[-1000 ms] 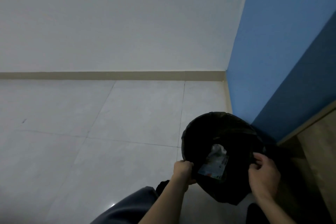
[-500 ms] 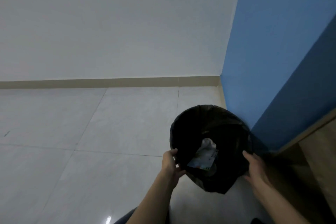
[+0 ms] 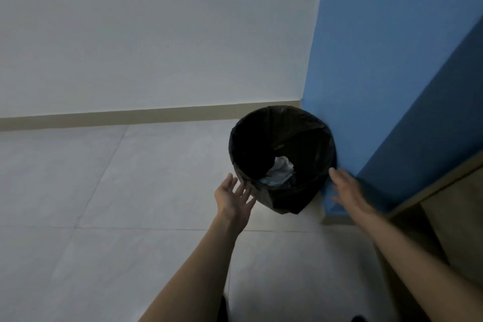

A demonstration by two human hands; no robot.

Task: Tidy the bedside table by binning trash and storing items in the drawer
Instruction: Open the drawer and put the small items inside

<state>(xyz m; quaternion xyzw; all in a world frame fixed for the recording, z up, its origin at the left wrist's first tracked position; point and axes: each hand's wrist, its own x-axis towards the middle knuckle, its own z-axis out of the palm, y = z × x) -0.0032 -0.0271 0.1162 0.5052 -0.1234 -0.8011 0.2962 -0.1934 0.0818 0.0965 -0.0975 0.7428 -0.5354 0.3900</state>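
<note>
Released now, the bin (image 3: 285,200) stands on the floor (image 3: 130,191) by the blue wall (image 3: 379,60), trash (image 3: 281,171) inside. Left hand (image 3: 235,198) and right hand (image 3: 347,188) hover beside it, fingers spread, empty. Binning looks finished; drawer storage likely follows.

A white wall (image 3: 156,34) meets a blue wall (image 3: 379,60); beige skirting (image 3: 130,116) edges the pale tiled floor (image 3: 104,191). A wooden unit (image 3: 457,217) stands at right.

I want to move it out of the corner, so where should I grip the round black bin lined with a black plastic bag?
Probably the rim of the round black bin, from above, on its left and near-right sides. It stands upright, mouth open, and the blue wall crowds its far right. The left hand and right hand flank it, open.
</note>
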